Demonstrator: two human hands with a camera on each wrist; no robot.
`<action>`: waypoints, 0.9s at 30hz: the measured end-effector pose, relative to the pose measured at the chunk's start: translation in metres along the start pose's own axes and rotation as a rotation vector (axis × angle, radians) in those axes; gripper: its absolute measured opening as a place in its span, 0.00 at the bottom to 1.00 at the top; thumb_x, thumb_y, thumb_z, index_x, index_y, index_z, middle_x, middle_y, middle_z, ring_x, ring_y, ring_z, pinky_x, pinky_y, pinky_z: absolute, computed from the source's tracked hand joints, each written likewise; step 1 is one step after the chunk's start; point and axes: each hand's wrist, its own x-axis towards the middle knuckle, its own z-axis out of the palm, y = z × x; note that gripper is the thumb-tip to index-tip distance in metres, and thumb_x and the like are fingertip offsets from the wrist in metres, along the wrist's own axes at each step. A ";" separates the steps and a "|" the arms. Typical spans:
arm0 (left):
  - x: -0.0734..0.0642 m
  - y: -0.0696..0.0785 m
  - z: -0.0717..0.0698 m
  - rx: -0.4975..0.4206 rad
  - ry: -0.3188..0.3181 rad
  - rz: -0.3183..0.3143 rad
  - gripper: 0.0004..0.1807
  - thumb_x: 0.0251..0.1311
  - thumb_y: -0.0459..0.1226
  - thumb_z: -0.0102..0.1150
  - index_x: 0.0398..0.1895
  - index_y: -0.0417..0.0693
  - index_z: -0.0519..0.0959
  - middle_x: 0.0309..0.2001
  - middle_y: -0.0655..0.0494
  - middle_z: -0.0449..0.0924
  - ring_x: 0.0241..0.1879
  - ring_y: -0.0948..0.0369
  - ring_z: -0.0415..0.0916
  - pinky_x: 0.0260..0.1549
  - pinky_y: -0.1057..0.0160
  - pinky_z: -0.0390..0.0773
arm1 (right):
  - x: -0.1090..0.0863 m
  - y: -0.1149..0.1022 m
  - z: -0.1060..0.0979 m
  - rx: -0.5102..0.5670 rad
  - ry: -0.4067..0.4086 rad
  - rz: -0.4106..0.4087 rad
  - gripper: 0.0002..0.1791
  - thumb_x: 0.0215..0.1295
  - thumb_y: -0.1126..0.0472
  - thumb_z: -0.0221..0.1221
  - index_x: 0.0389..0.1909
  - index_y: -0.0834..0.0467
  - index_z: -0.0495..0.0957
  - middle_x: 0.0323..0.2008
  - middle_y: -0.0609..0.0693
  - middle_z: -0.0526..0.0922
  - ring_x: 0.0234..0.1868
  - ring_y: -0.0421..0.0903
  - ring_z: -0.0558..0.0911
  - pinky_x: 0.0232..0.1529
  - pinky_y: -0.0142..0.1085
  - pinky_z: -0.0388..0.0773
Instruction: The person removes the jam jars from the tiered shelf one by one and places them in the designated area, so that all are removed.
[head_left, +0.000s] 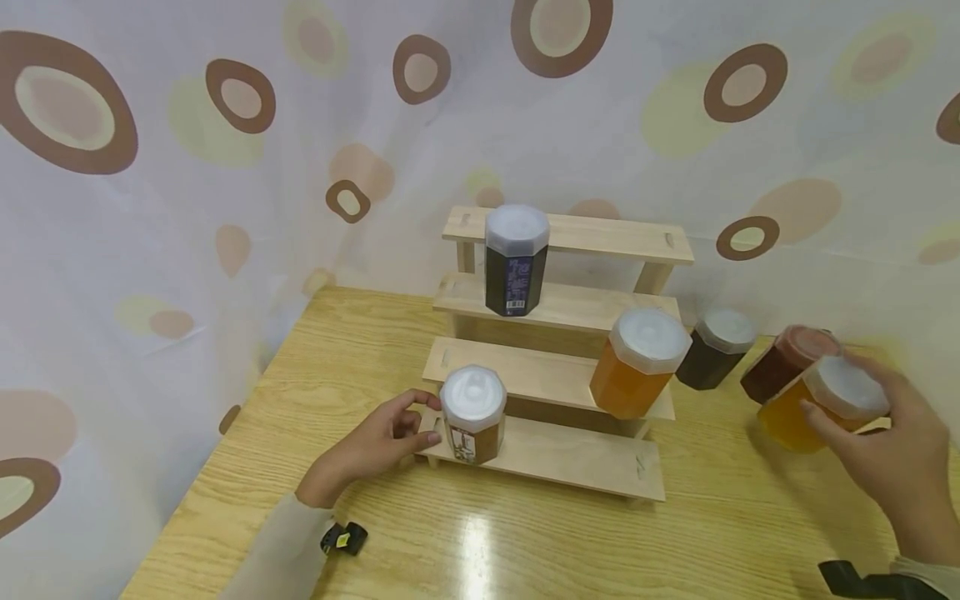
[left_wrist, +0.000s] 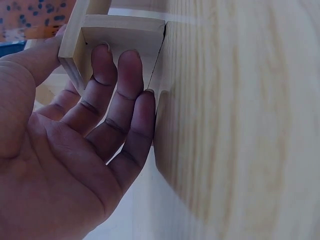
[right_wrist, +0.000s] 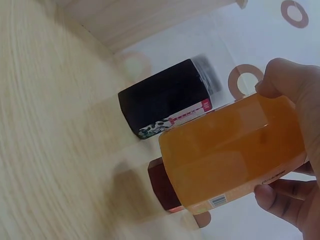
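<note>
My right hand (head_left: pixel 892 433) grips an amber jar (right_wrist: pixel 235 150) with a whitish lid, tilted over the table at the right. In the right wrist view, the thumb and fingers lie along the jar's sides by its lid end. A labelled amber-brown jar (head_left: pixel 475 417) stands at the left end of the lowest step of a wooden tiered rack (head_left: pixel 577 454). Beside that jar is my left hand (head_left: pixel 382 437), thumb and index finger spread right at its left side. The other left fingers (left_wrist: pixel 131 75) are loosely bent beside the step's end, close to the tabletop.
An orange jar (head_left: pixel 636 367) stands toward the rack's right, a dark jar (head_left: pixel 516 267) higher up at its left. Right of the rack, a black jar (head_left: pixel 712 350) and a red-brown jar (head_left: pixel 780 367) stand by the patterned curtain (head_left: pixel 300 100). The table (head_left: pixel 360 350) is wooden.
</note>
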 end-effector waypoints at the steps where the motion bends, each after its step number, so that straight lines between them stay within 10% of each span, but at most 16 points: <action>1: 0.000 0.000 0.000 0.001 0.000 0.000 0.21 0.72 0.32 0.62 0.64 0.44 0.70 0.22 0.60 0.64 0.20 0.66 0.60 0.23 0.69 0.65 | -0.001 0.002 0.000 -0.007 -0.003 -0.001 0.40 0.54 0.66 0.76 0.69 0.59 0.74 0.55 0.24 0.70 0.36 0.20 0.68 0.25 0.15 0.68; 6: 0.000 0.001 0.000 0.000 0.002 -0.008 0.21 0.72 0.32 0.63 0.64 0.45 0.70 0.22 0.59 0.64 0.20 0.65 0.60 0.23 0.69 0.66 | -0.003 0.008 -0.001 -0.036 -0.034 0.026 0.39 0.56 0.63 0.76 0.70 0.59 0.72 0.53 0.23 0.69 0.35 0.23 0.66 0.23 0.17 0.67; 14: 0.000 0.003 0.000 0.005 0.002 -0.006 0.21 0.72 0.32 0.63 0.64 0.45 0.70 0.22 0.60 0.65 0.21 0.65 0.61 0.24 0.68 0.66 | -0.009 0.010 -0.001 -0.092 -0.085 0.065 0.41 0.58 0.61 0.74 0.72 0.61 0.69 0.53 0.71 0.76 0.32 0.25 0.64 0.18 0.24 0.66; 27: 0.001 0.000 0.000 0.028 -0.008 0.020 0.20 0.73 0.32 0.61 0.63 0.40 0.70 0.22 0.58 0.65 0.20 0.66 0.60 0.23 0.68 0.67 | -0.015 0.023 0.009 -0.084 -0.093 0.072 0.41 0.57 0.61 0.76 0.71 0.62 0.70 0.64 0.71 0.74 0.42 0.18 0.60 0.33 0.18 0.61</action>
